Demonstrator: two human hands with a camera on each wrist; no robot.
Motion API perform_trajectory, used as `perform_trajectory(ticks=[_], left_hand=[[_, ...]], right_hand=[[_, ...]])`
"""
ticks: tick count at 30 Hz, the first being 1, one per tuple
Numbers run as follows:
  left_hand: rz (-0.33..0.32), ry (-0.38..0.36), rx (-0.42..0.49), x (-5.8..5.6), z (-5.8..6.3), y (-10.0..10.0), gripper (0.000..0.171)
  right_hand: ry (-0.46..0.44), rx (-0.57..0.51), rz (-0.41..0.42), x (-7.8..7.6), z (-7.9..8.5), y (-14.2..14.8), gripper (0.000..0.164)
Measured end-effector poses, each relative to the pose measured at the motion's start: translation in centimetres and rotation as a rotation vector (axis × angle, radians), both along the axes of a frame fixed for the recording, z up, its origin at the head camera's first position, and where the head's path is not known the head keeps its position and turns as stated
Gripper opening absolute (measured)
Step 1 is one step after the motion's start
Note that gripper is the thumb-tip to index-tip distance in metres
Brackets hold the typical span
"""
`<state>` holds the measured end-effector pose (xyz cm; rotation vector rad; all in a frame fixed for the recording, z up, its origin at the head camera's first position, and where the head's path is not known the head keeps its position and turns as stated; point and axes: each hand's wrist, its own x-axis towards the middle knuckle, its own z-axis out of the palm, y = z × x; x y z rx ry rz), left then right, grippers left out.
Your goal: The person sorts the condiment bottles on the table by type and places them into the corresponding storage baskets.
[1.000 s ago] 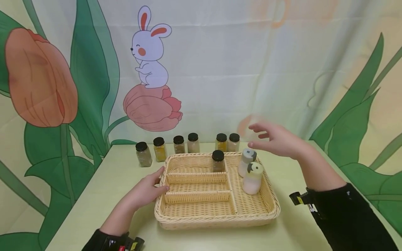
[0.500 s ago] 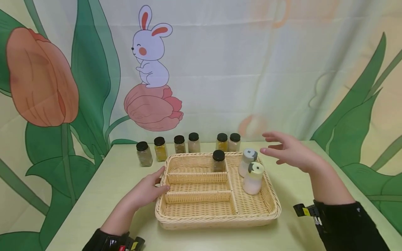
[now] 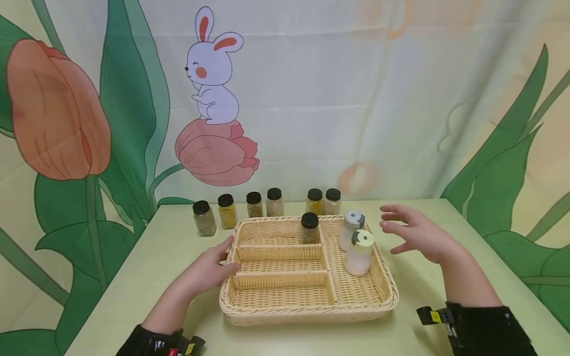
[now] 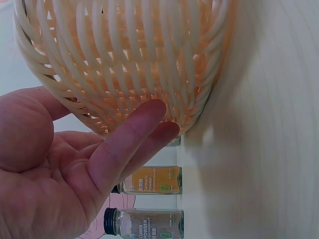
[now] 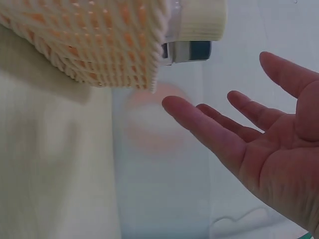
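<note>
Looks to me like you're about a third through: three containers sit in the wicker basket and six are outside it, so I'd count those six as what's left.

Inside, you've got one brown jar at the right end of the far left compartment, plus two shakers in the long right one: the grey-capped shaker farther back and the yellow-capped shaker nearer you.

The rest stand upright on the surface beyond the far rim, four to the left and two to the right. By colour that's two yellow jars, two brownish jars and two pale jars. So totals: seven black-lidded jars, two shakers, one basket with four compartments.

Your left hand has its grip on the basket's left rim, thumb over the edge, fingers against the outer wall. Your right hand holds nothing, grip wide with fingers spread, up off the surface just right of the basket.
</note>
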<state>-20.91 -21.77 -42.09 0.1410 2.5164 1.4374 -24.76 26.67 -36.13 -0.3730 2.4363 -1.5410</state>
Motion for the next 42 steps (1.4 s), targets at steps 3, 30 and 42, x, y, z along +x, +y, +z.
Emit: perform_trajectory(ticks=[3, 30, 42], left_hand=[[0.003, -0.005, 0.000, 0.0, 0.0, 0.0, 0.081], [0.004, -0.013, 0.006, -0.1, -0.2, 0.0, 0.080], [0.006, -0.029, 0.012, 0.1, 0.1, 0.0, 0.082]], right_hand=[[-0.040, -0.039, 0.001, -0.1, -0.7, 0.1, 0.071], [-0.219, -0.009, -0.062, -0.1, -5.4, -1.2, 0.081], [-0.234, 0.027, -0.060, 0.1, -5.5, -1.5, 0.092]])
